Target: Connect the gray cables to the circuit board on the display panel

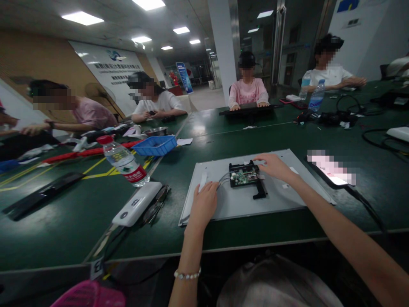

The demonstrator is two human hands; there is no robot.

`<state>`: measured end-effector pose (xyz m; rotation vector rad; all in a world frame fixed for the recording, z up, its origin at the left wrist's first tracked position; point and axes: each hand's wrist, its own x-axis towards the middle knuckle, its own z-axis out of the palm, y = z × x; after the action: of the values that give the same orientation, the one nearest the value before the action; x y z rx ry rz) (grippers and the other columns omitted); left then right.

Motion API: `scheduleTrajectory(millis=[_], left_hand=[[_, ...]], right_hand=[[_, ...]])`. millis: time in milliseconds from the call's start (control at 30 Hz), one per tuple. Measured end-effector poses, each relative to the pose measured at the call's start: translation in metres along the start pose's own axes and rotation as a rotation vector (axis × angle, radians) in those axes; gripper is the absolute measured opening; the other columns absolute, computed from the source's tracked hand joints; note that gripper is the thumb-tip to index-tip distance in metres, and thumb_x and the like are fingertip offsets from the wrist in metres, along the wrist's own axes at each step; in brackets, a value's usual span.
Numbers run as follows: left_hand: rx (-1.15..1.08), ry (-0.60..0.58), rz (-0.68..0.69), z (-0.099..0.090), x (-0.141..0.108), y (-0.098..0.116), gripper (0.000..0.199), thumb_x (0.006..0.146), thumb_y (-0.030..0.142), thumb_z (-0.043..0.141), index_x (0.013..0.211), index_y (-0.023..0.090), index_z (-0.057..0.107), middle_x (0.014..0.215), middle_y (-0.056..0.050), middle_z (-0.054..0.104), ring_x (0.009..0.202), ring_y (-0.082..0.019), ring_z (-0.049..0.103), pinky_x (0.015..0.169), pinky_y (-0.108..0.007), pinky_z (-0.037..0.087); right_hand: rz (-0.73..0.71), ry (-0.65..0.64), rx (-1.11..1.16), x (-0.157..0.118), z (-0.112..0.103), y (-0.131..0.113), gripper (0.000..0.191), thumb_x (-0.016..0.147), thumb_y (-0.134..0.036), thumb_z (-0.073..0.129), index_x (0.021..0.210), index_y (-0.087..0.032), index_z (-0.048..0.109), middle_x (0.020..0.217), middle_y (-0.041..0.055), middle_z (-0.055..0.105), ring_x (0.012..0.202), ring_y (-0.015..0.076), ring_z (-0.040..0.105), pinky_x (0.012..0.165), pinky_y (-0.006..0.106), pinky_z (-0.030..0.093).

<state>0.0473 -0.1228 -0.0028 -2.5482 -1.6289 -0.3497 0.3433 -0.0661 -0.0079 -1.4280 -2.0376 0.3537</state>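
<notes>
A flat grey panel [220, 207], like the back of a display, lies on the table in front of me. On it sits a black plastic bracket [260, 189] with a green circuit board [243, 175] inside. Thin grey cables [223, 179] run from the board's left side toward my left hand. My left hand [204, 202] rests on the panel's left part, fingers stretched out beside a white strip [203, 181]. At the bracket's upper right corner, my right hand [273, 165] grips the edge between thumb and fingers.
Left of the panel are a white power bank [137, 204], glasses [156, 204], a water bottle [124, 162] and a blue tray [156, 146]. A lit phone [332, 170] with a cable lies right. Several people sit around the green table [211, 128]. A pink basket [89, 294] stands below its edge.
</notes>
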Motion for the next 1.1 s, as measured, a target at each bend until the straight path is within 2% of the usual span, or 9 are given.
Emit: scheduleTrajectory(millis=[100, 167, 367, 567, 700, 933, 1100], left_hand=[[-0.002, 0.019, 0.006, 0.001, 0.002, -0.001, 0.041, 0.086, 0.008, 0.036, 0.122, 0.021, 0.051, 0.125, -0.010, 0.060, 0.122, -0.020, 0.050, 0.109, -0.047, 0.026], [-0.002, 0.031, 0.006, 0.002, 0.004, -0.002, 0.042, 0.085, 0.008, 0.036, 0.122, 0.021, 0.051, 0.124, -0.009, 0.060, 0.122, -0.019, 0.051, 0.110, -0.046, 0.026], [-0.015, 0.040, 0.010, 0.002, 0.007, -0.004, 0.040, 0.085, 0.008, 0.036, 0.119, 0.020, 0.054, 0.121, -0.009, 0.062, 0.117, -0.019, 0.054, 0.109, -0.044, 0.027], [-0.013, 0.045, 0.018, 0.003, 0.009, -0.005, 0.040, 0.084, 0.007, 0.038, 0.118, 0.020, 0.055, 0.121, -0.009, 0.062, 0.115, -0.020, 0.056, 0.109, -0.045, 0.027], [-0.009, 0.046, 0.025, 0.003, 0.009, -0.006, 0.040, 0.084, 0.007, 0.039, 0.118, 0.020, 0.054, 0.121, -0.009, 0.063, 0.115, -0.020, 0.056, 0.109, -0.045, 0.028], [0.003, 0.046, 0.027, 0.004, 0.009, -0.006, 0.037, 0.086, 0.009, 0.037, 0.117, 0.020, 0.054, 0.120, -0.009, 0.063, 0.116, -0.020, 0.055, 0.109, -0.043, 0.028], [0.016, 0.035, 0.022, 0.003, 0.009, -0.005, 0.036, 0.087, 0.011, 0.038, 0.119, 0.019, 0.052, 0.122, -0.010, 0.061, 0.118, -0.021, 0.053, 0.108, -0.044, 0.029]], right_hand=[[0.160, -0.145, 0.023, 0.000, -0.005, 0.007, 0.032, 0.077, -0.017, 0.056, 0.106, -0.015, 0.067, 0.107, 0.0084, 0.068, 0.090, 0.0195, 0.064, 0.082, 0.030, 0.048], [0.210, -0.236, 0.022, -0.001, -0.008, 0.011, 0.031, 0.074, -0.021, 0.060, 0.104, -0.016, 0.068, 0.104, 0.0074, 0.069, 0.088, 0.0196, 0.064, 0.077, 0.029, 0.048], [0.176, -0.340, 0.041, -0.003, -0.009, 0.006, 0.026, 0.069, -0.028, 0.067, 0.093, -0.018, 0.071, 0.095, 0.0060, 0.071, 0.084, 0.0204, 0.064, 0.070, 0.028, 0.048], [0.184, -0.336, 0.036, -0.002, -0.007, 0.003, 0.011, 0.069, -0.021, 0.063, 0.076, -0.019, 0.072, 0.078, 0.0029, 0.071, 0.075, 0.0181, 0.065, 0.065, 0.025, 0.046], [0.229, -0.267, 0.072, -0.001, -0.012, 0.012, 0.014, 0.074, -0.024, 0.061, 0.080, -0.017, 0.071, 0.081, 0.0046, 0.072, 0.076, 0.0175, 0.065, 0.065, 0.024, 0.046], [0.336, -0.142, -0.057, -0.001, -0.017, 0.029, 0.016, 0.075, -0.021, 0.059, 0.083, -0.015, 0.071, 0.083, 0.0090, 0.072, 0.075, 0.0195, 0.065, 0.062, 0.025, 0.045], [0.353, -0.099, -0.107, -0.002, -0.017, 0.033, 0.019, 0.078, -0.024, 0.057, 0.087, -0.015, 0.072, 0.092, 0.0119, 0.071, 0.086, 0.0237, 0.065, 0.072, 0.030, 0.047]])
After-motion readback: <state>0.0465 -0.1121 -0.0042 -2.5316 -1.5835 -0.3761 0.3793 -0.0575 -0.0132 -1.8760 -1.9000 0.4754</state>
